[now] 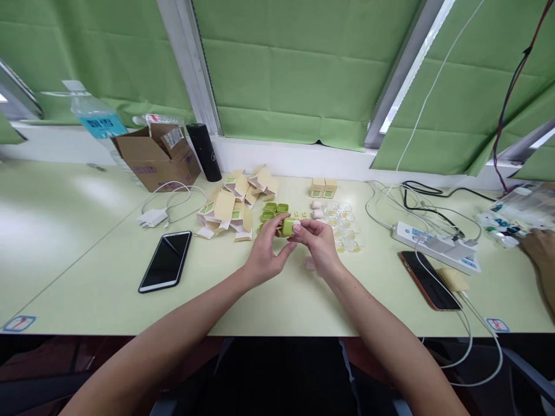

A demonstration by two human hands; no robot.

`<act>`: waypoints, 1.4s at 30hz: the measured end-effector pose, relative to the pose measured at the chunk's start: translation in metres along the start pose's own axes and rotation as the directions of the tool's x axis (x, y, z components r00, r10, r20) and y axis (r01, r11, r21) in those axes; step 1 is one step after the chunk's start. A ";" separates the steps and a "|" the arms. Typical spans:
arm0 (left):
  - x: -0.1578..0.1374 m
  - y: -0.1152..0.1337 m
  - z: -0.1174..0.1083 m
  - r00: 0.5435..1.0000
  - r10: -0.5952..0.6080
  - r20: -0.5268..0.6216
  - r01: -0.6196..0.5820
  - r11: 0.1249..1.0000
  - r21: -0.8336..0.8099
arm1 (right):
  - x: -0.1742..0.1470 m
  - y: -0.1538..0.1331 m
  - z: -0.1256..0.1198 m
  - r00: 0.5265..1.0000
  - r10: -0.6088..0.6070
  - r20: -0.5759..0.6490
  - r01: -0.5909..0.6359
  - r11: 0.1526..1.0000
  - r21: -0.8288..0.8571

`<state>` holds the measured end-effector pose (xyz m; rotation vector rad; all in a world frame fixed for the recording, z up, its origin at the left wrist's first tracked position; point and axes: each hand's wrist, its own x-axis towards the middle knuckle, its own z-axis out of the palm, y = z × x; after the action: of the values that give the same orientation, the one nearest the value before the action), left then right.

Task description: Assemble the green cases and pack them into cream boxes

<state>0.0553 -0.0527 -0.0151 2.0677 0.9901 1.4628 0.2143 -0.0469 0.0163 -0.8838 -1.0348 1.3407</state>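
Above the middle of the table, my left hand [266, 257] pinches a small green square container [287, 227] between thumb and fingers. The fingertips of my right hand [319, 245] close on the container's right side, where a small pale bit shows; what that is I cannot make out. Just behind my left fingers stand several green containers [282, 207] in rows. Tiny yellow pieces [297, 214] lie behind my hands. Beyond my right hand sit several clear plastic cups [346, 207] with yellow bits inside, next to pale pink pieces [317, 204]. Another pink piece [309, 263] lies below the right hand.
Opened small cartons [223, 208] are heaped at back left; two closed ones [324, 188] stand by the wall. A phone [166, 262] lies left, another phone [430, 280] right, near a power strip [433, 247] and cables. At far right rests another person's hand [540, 248].
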 end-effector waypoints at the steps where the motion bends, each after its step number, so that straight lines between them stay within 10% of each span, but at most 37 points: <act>1: 0.000 0.001 0.000 1.000 0.007 -0.002 -0.007 0.999 0.033 | 0.000 0.001 0.001 1.000 0.003 -0.009 -0.003 1.000 0.001; 7: 0.003 -0.003 0.003 0.997 -0.005 -0.079 0.006 1.000 0.009 | -0.001 0.011 0.008 0.999 -0.024 -0.024 0.023 0.998 -0.062; 13: 0.011 -0.007 -0.006 0.975 -0.219 -0.026 0.189 0.892 -0.411 | -0.002 0.009 0.001 0.972 -0.226 0.069 0.236 0.912 -0.335; 18: 0.016 -0.010 -0.014 0.903 -0.395 0.171 0.393 0.592 -0.703 | -0.006 0.002 -0.008 0.719 -0.647 0.252 0.621 0.436 -0.652; 23: 0.014 -0.007 -0.010 0.853 -0.394 0.343 0.497 0.409 -0.766 | -0.004 0.006 -0.009 0.521 -0.699 0.490 0.743 0.089 -0.663; 33: 0.012 0.000 -0.005 0.851 -0.329 0.409 0.506 0.304 -0.807 | -0.001 0.012 -0.012 0.544 -0.708 0.450 0.739 0.151 -0.657; 42: 0.011 0.001 0.000 0.857 -0.356 0.373 0.487 0.319 -0.813 | -0.002 0.012 -0.011 0.524 -0.690 0.500 0.720 0.044 -0.693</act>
<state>0.0575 -0.0446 -0.0072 0.9579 0.4294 1.1301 0.2209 -0.0470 0.0014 -0.7992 -1.9145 -0.1892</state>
